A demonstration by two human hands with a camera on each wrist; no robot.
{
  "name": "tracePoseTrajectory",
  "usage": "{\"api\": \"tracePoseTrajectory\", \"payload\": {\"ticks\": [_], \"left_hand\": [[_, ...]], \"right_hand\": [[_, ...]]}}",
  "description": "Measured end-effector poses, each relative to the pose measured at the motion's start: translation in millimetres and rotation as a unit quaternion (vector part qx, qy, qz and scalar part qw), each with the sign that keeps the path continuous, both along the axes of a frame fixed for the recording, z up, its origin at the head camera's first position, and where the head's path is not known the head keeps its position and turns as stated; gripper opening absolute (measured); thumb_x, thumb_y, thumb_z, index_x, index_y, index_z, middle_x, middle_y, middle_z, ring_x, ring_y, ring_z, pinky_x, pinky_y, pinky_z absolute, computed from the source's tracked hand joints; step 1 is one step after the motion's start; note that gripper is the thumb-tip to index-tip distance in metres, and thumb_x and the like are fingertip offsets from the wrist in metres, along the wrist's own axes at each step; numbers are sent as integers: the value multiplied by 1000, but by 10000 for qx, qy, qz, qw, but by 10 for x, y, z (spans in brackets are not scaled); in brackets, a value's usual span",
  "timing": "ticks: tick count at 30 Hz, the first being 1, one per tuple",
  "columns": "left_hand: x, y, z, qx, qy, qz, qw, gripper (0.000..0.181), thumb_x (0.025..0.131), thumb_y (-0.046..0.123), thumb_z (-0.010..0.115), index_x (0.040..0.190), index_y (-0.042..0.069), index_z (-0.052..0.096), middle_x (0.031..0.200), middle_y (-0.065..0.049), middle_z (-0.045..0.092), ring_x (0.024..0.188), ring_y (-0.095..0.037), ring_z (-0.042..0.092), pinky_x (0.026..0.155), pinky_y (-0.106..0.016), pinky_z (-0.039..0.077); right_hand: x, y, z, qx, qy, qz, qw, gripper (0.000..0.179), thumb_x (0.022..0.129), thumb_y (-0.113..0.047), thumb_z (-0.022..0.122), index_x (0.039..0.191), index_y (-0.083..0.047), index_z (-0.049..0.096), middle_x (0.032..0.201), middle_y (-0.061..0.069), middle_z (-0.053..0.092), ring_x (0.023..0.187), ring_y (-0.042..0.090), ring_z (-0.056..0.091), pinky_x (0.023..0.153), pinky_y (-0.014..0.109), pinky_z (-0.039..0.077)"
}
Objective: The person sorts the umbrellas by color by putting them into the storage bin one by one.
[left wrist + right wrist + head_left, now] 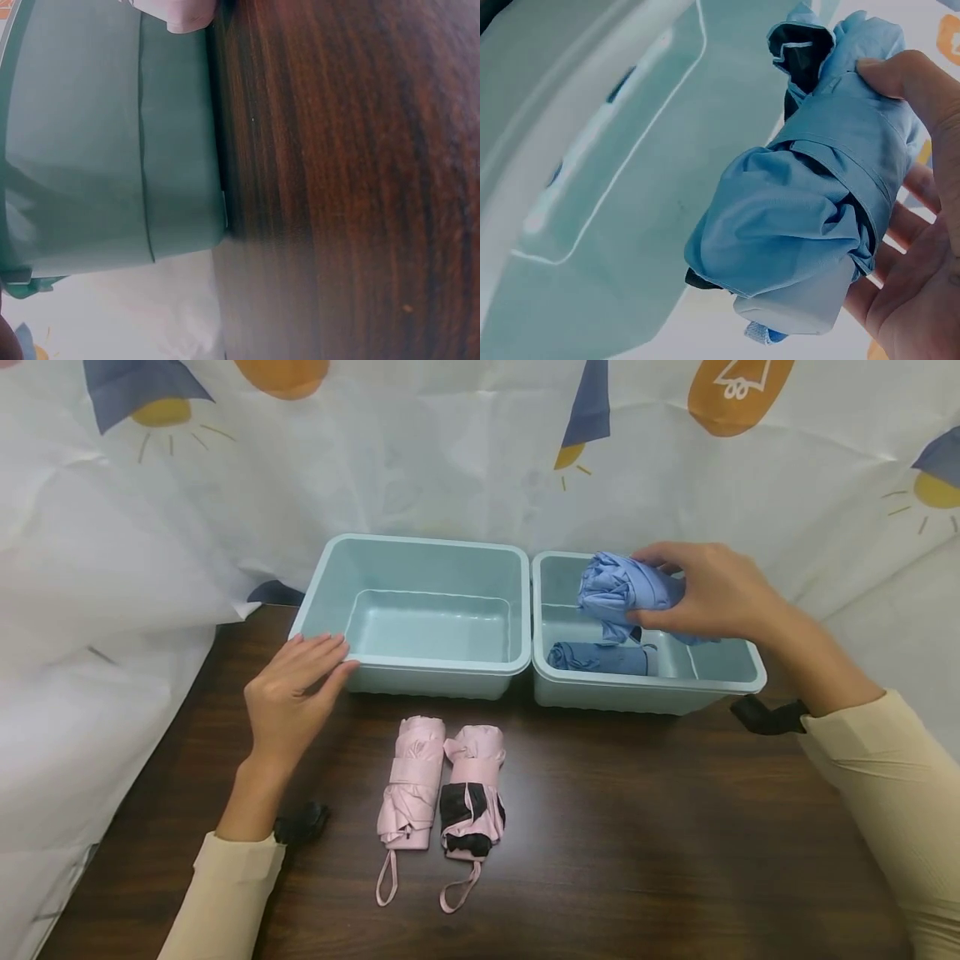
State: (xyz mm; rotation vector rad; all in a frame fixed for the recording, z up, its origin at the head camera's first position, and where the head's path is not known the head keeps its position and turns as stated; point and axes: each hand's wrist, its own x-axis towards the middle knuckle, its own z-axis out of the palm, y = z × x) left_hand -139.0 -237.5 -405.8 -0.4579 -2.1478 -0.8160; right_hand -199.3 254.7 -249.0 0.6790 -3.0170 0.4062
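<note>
My right hand [708, 589] grips a folded light-blue umbrella [626, 589] over the right bin [611, 697]. In the right wrist view the umbrella [802, 195] shows its strap, pale handle end and a bit of black lining, with the thumb on its upper part. Beneath it a darker blue folded umbrella [600, 658] lies in that bin. My left hand [296, 689] rests at the front left rim of the left bin [420, 683], fingers extended, holding nothing. Two folded pink umbrellas, one plain [412, 781] and one with black patches [474, 789], lie on the table.
The two pale green bins stand side by side at the back of the dark wooden table [637, 843]. Behind them hangs a white patterned curtain [450, 460], which also runs down the left side. Loop straps of the pink umbrellas point toward the near edge.
</note>
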Motion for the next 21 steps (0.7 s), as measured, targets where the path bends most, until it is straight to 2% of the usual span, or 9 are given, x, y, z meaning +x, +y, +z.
{"api": "tracePoseTrajectory", "payload": {"ticks": [4,11,16,21], "left_hand": [[2,-11,8,-14,-21,-10,10000,37,85,12,89,121,10,80,121,-12,79,116,-36,77,124,-40,46],[34,-20,27,4,19,27,10000,35,85,11,89,119,8,81,119,-13,80,113,-36,77,123,-37,47],[40,-12,48,-2,7,21,10000,36,85,11,89,120,8,80,119,-15,80,113,-36,77,124,-40,46],[46,10,61,-36,-2,5,10000,35,86,12,88,120,8,80,119,-15,80,114,-36,77,123,-40,47]], "right_hand": [[-119,14,8,85,-42,91,9999,72,86,-40,86,147,-11,61,133,22,72,114,39,68,82,47,57],[-290,-39,42,58,-439,223,9988,73,88,-41,85,150,-12,58,139,21,69,122,42,66,95,58,60],[-365,-62,45,49,-596,240,9979,73,88,-39,85,150,-10,58,139,22,68,123,42,66,98,58,59],[-396,-70,25,63,-594,415,9973,70,88,-34,85,147,-6,59,138,20,69,115,36,66,98,54,58]]}}
